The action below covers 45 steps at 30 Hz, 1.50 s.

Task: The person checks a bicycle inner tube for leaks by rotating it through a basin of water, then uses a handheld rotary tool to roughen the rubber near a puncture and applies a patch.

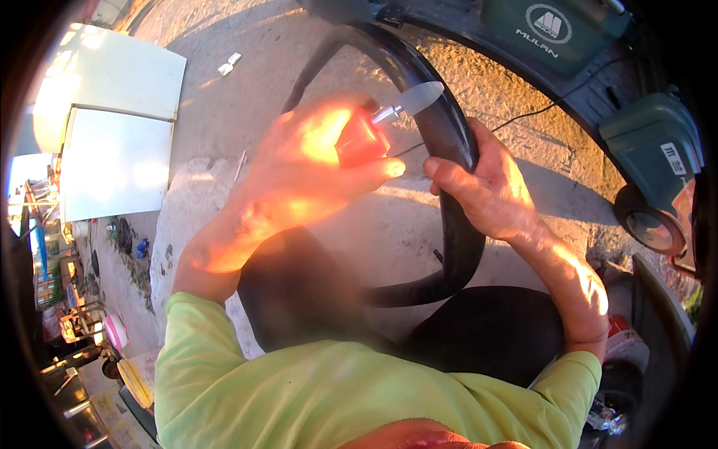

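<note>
In my left hand (pixel 303 168), washed out by sunlight, is a red ribbed object (pixel 361 141) with a short silver stem (pixel 385 114). The stem reaches toward a pale grey oval (pixel 421 97) lying over the outer part of a black inner tube (pixel 460 251); whether they touch I cannot tell. My right hand (pixel 490 194) grips the tube's right side just below the oval, thumb on top and fingers round the back. The tube forms a large loop above my lap, partly hidden behind my left hand and forearm.
Two white panels (pixel 112 161) stand at left, above assorted clutter (pixel 48 280). Dark green boxes (pixel 546 41) sit on a dark rail at upper right, with a black cable (pixel 538 107) and a wheel (pixel 647 228) nearby. A bucket (pixel 624 337) is beside my right elbow.
</note>
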{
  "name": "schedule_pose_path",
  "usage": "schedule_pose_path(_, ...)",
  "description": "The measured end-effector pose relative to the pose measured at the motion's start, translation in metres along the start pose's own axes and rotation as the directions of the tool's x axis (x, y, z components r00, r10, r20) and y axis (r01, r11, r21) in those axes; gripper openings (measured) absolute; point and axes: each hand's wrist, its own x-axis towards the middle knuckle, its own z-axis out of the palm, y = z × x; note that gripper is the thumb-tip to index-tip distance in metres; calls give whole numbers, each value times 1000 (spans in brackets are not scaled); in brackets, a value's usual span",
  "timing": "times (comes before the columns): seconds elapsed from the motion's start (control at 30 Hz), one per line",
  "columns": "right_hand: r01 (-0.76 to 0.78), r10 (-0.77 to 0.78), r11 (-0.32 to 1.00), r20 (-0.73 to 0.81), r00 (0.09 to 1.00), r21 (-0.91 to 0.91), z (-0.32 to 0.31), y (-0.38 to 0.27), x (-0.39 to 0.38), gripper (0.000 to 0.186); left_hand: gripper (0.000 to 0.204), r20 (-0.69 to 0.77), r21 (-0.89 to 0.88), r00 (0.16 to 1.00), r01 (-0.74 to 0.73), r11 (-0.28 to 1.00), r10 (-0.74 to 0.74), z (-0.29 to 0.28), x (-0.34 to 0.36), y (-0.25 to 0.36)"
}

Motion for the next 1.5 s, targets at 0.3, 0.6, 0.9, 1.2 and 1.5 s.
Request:
schedule_pose_path(0.3, -43, 43, 999, 0, 999, -25, -2, -4, -1, 71, 49, 81, 274, 916, -400, 875, 393, 8, -4, -13)
schedule_pose_path(0.6, -80, 79, 996, -8, 997, -33, -2, -11, -4, 69, 47, 125, 108, 971, -218, 970, 204, 9, -4, -3)
schedule_pose_path(0.9, -123, 122, 992, 30, 992, 37, -1, -15, -6, 63, 51, 79, 206, 991, -124, 971, 110, 10, 0, -11)
schedule_pose_path(1.2, -87, 58, 956, 110, 992, 281, -4, -10, -3, 50, 50, 111, 102, 987, -132, 986, 120, 1, 1, 0)
schedule_pose_path(1.5, -99, 57, 933, 128, 990, 346, -3, -12, -4, 48, 56, 71, 174, 967, -255, 951, 247, 10, -4, -7)
